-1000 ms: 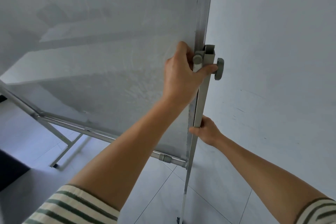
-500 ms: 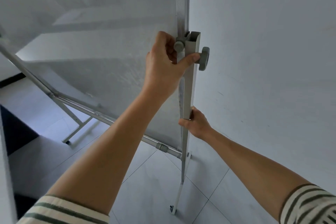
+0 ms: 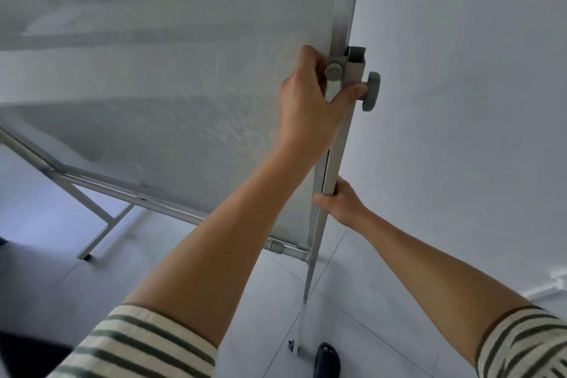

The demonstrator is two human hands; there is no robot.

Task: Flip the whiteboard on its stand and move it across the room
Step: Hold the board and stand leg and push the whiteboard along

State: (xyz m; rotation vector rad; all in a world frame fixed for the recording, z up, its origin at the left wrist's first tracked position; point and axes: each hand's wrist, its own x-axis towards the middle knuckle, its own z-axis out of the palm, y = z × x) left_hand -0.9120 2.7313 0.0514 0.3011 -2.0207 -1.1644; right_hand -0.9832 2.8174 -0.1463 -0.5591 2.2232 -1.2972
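The whiteboard (image 3: 159, 86), grey-white with a metal frame, fills the upper left of the head view. Its right edge meets the grey upright post of the stand (image 3: 337, 147). My left hand (image 3: 310, 107) is wrapped around the post's top, just under the pivot, with the thumb against the round grey knob (image 3: 370, 91). Lower on the same post, my right hand (image 3: 340, 199) grips it from behind. The stand's crossbar (image 3: 171, 209) runs under the board, and a foot with a caster (image 3: 293, 345) rests on the floor.
A white wall (image 3: 460, 101) stands close on the right of the stand. The far leg of the stand (image 3: 92, 224) reaches the tiled floor at the left. A dark shoe (image 3: 326, 360) shows near the caster. Something dark lies at the left floor edge.
The view has swung so the post sits further right and lower feet show. Both hands keep the same grips on the post; the stand seems shifted relative to the wall.
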